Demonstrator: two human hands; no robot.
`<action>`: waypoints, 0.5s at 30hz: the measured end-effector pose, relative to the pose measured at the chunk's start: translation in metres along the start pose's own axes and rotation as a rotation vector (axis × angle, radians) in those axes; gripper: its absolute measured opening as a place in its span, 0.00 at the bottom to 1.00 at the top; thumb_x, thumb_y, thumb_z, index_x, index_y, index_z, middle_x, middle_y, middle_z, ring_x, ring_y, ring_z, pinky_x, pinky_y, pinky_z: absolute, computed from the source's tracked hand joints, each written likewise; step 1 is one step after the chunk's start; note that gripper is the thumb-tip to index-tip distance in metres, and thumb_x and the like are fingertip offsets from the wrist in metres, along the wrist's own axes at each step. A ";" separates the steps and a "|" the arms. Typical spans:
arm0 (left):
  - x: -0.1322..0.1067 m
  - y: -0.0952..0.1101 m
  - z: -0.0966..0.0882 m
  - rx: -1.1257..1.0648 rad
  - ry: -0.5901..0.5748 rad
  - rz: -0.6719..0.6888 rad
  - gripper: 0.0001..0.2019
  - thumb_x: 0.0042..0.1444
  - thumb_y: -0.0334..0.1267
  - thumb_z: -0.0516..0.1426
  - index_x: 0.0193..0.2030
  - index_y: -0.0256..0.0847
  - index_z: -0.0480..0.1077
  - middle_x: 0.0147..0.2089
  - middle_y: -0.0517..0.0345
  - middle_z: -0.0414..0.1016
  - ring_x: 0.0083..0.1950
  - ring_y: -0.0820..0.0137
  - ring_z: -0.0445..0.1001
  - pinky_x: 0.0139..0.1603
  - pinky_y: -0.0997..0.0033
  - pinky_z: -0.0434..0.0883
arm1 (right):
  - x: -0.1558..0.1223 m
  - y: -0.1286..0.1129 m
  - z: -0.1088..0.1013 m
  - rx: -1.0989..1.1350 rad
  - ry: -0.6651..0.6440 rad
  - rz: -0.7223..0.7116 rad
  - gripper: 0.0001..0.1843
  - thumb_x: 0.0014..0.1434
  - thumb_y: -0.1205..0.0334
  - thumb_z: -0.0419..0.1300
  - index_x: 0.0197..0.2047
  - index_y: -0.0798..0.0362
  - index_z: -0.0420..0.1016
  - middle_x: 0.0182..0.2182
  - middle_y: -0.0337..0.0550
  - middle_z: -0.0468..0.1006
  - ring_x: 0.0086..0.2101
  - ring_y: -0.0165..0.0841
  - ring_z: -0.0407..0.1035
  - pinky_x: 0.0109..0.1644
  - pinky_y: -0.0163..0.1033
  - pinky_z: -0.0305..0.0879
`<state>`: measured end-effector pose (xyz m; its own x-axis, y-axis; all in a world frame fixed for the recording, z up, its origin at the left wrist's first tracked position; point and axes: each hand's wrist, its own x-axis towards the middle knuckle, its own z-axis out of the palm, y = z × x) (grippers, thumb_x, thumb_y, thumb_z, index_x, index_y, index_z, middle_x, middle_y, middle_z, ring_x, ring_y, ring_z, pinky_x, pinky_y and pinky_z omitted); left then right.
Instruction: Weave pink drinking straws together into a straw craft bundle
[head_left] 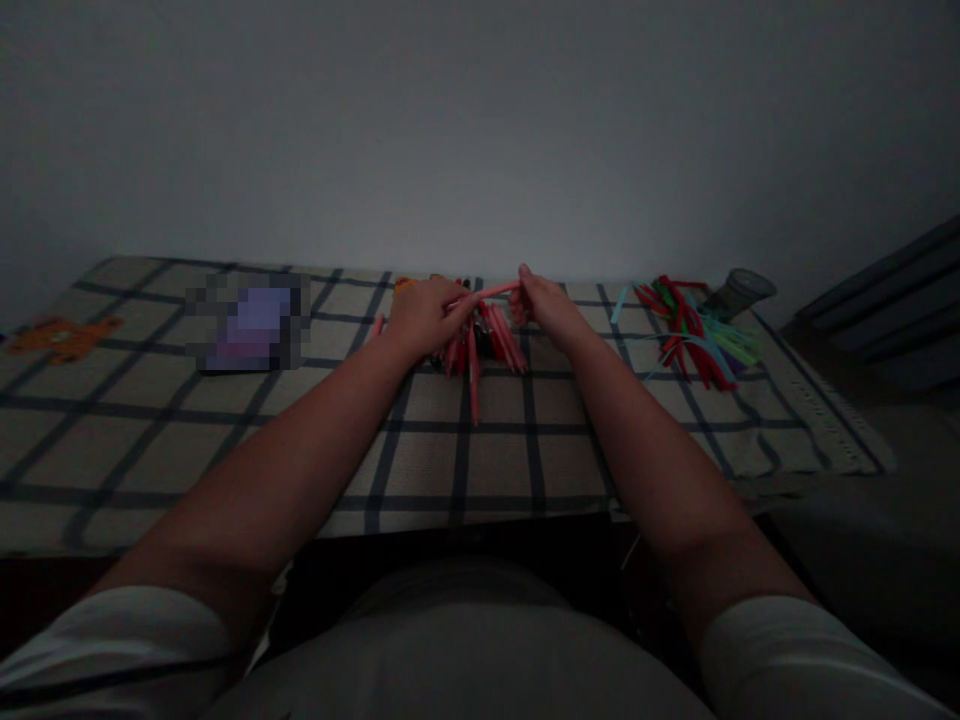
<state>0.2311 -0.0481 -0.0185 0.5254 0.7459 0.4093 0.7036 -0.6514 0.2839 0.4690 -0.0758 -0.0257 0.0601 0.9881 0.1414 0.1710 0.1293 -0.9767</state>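
both hands (424, 313) (544, 305) pinch a pink strip (491, 292); no writing legible.

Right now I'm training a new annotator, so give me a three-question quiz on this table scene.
1. True or false: both hands, left hand and right hand, hold one pink strip between them.
2. Which colours show in the loose pile of strips to the right?
3. What stands just behind that pile: A) a clear jar, B) a book?

Key: 1 true; 2 mainly red, green and light blue; 3 A.
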 end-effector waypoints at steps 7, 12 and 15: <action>-0.001 -0.001 0.001 0.018 0.009 0.007 0.28 0.82 0.57 0.51 0.46 0.44 0.88 0.45 0.46 0.90 0.46 0.56 0.81 0.44 0.58 0.62 | 0.005 0.006 -0.003 -0.007 -0.021 -0.068 0.37 0.74 0.24 0.70 0.31 0.46 0.68 0.25 0.33 0.68 0.26 0.29 0.61 0.32 0.36 0.63; -0.001 -0.002 0.002 -0.002 0.010 0.008 0.29 0.82 0.58 0.51 0.49 0.44 0.89 0.45 0.46 0.90 0.46 0.55 0.81 0.45 0.57 0.64 | 0.009 0.011 -0.006 0.052 -0.030 -0.091 0.28 0.81 0.43 0.71 0.31 0.47 0.70 0.25 0.32 0.70 0.26 0.28 0.62 0.32 0.33 0.61; -0.001 -0.002 0.003 0.002 0.016 0.006 0.29 0.83 0.58 0.50 0.48 0.44 0.90 0.44 0.46 0.90 0.46 0.55 0.82 0.45 0.57 0.65 | 0.008 0.010 -0.006 0.079 -0.024 -0.087 0.20 0.81 0.59 0.66 0.33 0.47 0.72 0.26 0.31 0.72 0.26 0.27 0.63 0.32 0.32 0.61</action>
<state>0.2305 -0.0473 -0.0219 0.5222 0.7394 0.4250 0.7014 -0.6558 0.2791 0.4768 -0.0671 -0.0334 0.0248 0.9745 0.2228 0.0963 0.2195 -0.9708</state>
